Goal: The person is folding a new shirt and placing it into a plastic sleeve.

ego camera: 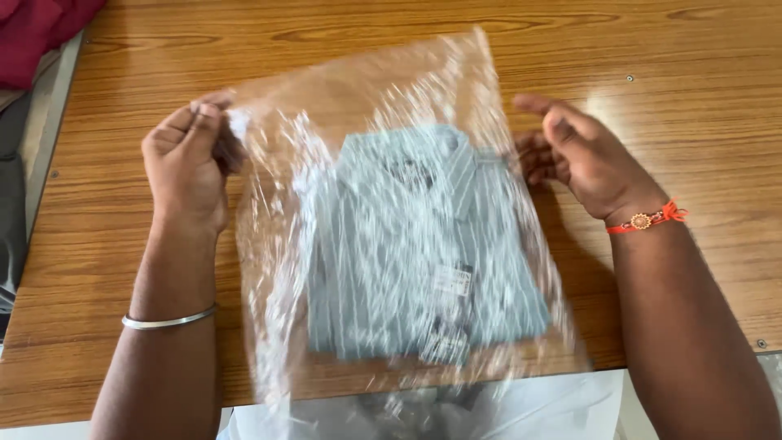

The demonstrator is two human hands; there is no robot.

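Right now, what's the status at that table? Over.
Left hand fingers pinching the clear plastic bag by its top-left corner. Right hand open at the bag's right edge. Folded grey striped shirt inside. Wooden table; nothing blocking.

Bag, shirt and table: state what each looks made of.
Bag: thin clear plastic film, glossy; it crinkles and glints.
Shirt: woven cloth, probably cotton, matte pale grey-green with white stripes.
Table: wood-grain surface, maybe laminate, with a smooth sheen.
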